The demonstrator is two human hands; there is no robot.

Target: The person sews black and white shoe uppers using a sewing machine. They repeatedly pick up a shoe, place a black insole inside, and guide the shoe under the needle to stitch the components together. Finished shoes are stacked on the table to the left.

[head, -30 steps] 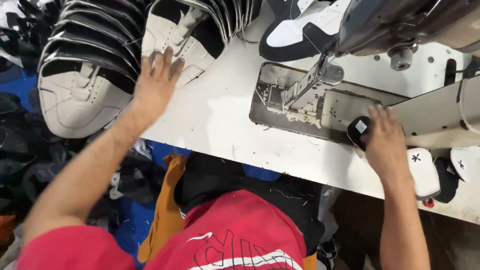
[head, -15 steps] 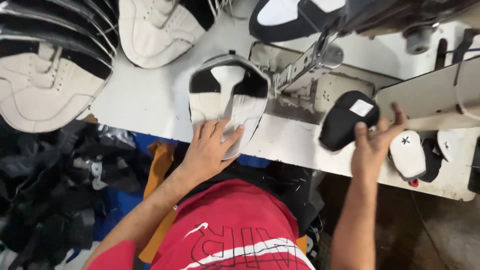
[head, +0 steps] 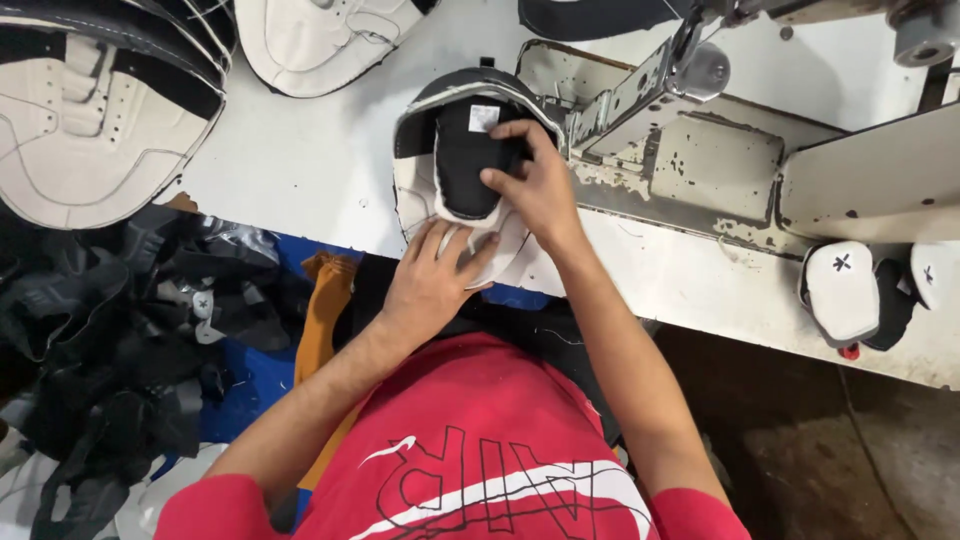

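Presses the left hand (head: pixel 435 285) flat on the near edge of the white and black shoe upper (head: pixel 415 195), fingers spread and released, gripping nothing. Keeps in this way, probably, the soft upper from sliding off the rim of the white table (head: pixel 300 170), because part of it hangs over this rim toward the body.

Holds with the right hand (head: pixel 535 185) the black tongue piece (head: pixel 462 165), thumb at its side and fingertips bent over its upper end, so grasping it lightly and not clenching. Lays this piece in the middle opening of the upper, long side along the long side, most likely to match the edges of both parts.

Has the upper with the tongue piece on the table just left of the presser foot (head: pixel 640 85) of the sewing machine, near the worn metal plate (head: pixel 720 165) but not yet under the needle. Allows so, it seems, only a short way to the machine.

Shows at far left a stack of finished uppers (head: pixel 90 130), overlapping like tiles, well apart from both hands. Shows at right two small white pieces (head: pixel 840 290) on the table edge, and below the table at left a heap of black cut parts (head: pixel 110 330).
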